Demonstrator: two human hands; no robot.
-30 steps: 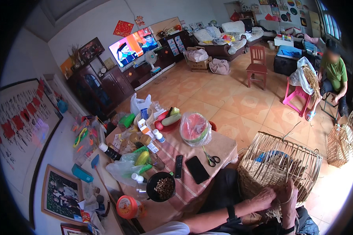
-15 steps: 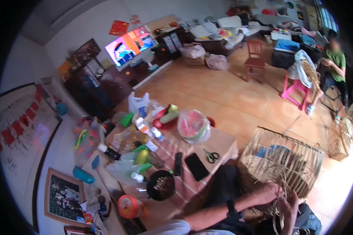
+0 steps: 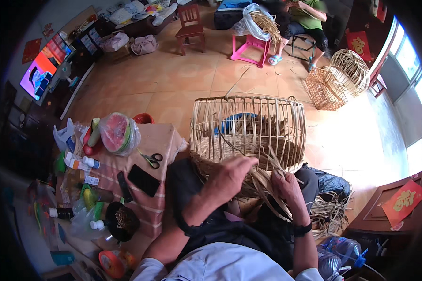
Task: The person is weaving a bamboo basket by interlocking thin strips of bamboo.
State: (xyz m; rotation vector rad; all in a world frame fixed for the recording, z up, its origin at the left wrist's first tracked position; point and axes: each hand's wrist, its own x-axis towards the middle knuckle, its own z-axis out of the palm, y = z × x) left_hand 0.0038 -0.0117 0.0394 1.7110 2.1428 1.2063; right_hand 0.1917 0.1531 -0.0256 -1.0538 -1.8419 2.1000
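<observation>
A half-woven bamboo basket (image 3: 248, 129) with upright ribs rests on my lap, its open frame pointing away from me. My left hand (image 3: 232, 175) is closed over the woven rim and loose strips at its near edge. My right hand (image 3: 286, 185) grips a bundle of bamboo strips (image 3: 272, 196) that trail down from the same rim. Both hands touch the basket, about a hand's width apart. A blue object shows through the ribs inside the basket.
A low table (image 3: 162, 138) at my left holds scissors (image 3: 151, 159), a black phone (image 3: 144, 180), wrapped watermelon (image 3: 117, 133), bottles and a dark bowl (image 3: 122, 220). Finished baskets (image 3: 337, 75) stand far right. Another person sits by a pink stool (image 3: 253, 44). Loose strips (image 3: 330, 213) lie at my right.
The view has swung right and down, so the basket sits central and larger. My hands stay on its rim, working the strips.
</observation>
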